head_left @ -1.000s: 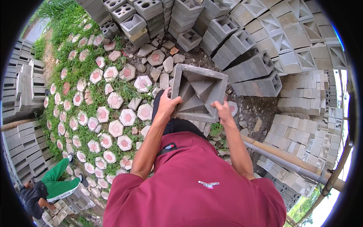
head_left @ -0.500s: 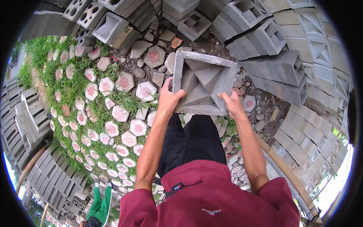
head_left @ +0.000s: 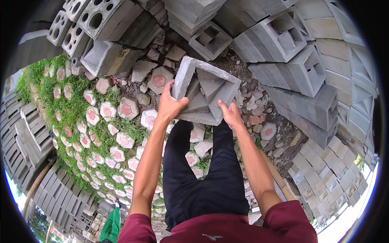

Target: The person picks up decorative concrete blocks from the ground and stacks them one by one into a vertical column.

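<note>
Between my two hands is a grey concrete vent block (head_left: 208, 114), square-framed with slanted triangular faces inside. It is held in front of my legs, off the ground and tilted, one corner toward the far side. My left hand (head_left: 169, 104) grips the left wall, its thumb over the inner edge and the other fingers mostly hidden behind. My right hand (head_left: 231, 114) closes on the near right wall, thumb on top; its remaining fingers are partly hidden. Beyond the block, a similar hollow block (head_left: 210, 40) stands on the dirt among stacked ones.
Rows of grey blocks (head_left: 298, 73) line the right side. Blocks with round holes (head_left: 97, 18) are stacked far left. Hexagonal pavers (head_left: 108, 110) with grass between them cover the left ground. Broken stones (head_left: 253, 103) lie on the dirt. A person in green trousers (head_left: 111, 227) is at lower left.
The vent block has turned and tilted in my hands, shifting slightly left. Both hands have moved left with it. More of my legs shows, and the far stacks appear larger.
</note>
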A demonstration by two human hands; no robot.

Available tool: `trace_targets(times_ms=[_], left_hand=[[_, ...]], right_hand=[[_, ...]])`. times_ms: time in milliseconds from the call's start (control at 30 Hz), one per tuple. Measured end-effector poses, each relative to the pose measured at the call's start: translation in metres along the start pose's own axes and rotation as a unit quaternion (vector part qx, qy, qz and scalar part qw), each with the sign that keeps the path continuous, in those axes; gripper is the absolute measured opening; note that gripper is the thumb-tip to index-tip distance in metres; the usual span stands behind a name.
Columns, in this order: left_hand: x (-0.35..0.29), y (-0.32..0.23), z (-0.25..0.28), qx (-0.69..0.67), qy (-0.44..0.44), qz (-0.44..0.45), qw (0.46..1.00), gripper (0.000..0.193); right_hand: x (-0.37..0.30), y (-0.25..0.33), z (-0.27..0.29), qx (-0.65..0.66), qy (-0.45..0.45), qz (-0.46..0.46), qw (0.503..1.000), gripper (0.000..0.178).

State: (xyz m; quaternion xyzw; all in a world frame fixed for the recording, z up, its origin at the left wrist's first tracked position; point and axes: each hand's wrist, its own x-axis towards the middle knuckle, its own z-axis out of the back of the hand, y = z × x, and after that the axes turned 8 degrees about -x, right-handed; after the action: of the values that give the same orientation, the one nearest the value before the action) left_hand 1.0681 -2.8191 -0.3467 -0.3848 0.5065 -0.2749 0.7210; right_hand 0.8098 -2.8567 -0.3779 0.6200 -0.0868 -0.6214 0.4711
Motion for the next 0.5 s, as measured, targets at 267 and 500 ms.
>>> trace_targets(times_ms=[267,500], left_hand=[[0.123,0.043,-0.033,-0.037,0.120,0.091,0.988,0.092],[0.167,0.082,-0.115,-0.244,-0.040,0.244,0.938,0.100]], right_hand=[[0.109,-0.032,0.017,-0.075,-0.077,0.062,0.992,0.035],[0.246,-0.038,0.039,-0.117,-0.106,0.002,0.987,0.042]])
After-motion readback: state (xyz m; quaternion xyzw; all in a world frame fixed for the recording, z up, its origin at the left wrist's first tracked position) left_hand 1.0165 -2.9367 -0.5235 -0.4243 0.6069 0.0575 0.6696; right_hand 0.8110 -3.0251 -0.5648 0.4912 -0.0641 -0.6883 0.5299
